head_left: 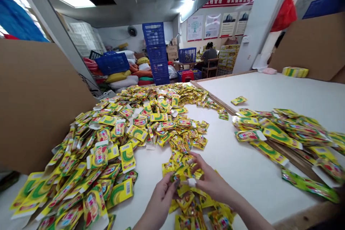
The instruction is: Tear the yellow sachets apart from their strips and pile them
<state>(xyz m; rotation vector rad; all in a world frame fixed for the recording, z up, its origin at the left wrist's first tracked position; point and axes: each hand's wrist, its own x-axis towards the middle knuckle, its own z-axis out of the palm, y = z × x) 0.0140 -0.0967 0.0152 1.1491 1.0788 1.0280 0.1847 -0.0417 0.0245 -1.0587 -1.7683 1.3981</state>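
Over the white table, my left hand [161,199] pinches a small yellow-and-green packet [183,175] between thumb and fingers. My right hand [208,179] comes in from the other side with curled fingers and meets the same packet; a white patch shows at its thumb. Whether the packet is a carton or a sachet is hard to make out. Under and around both hands lie loose yellow sachets [192,210]. To the left is a large heap of small printed yellow cartons [118,158], some with white flaps standing out.
Flattened-looking yellow cartons [293,125] lie across a wooden strip [293,161] at right, near a green packet [309,185]. Cardboard sheets [35,104] stand at both sides. Behind are stacked blue crates [157,52], sacks, and a seated person [209,55].
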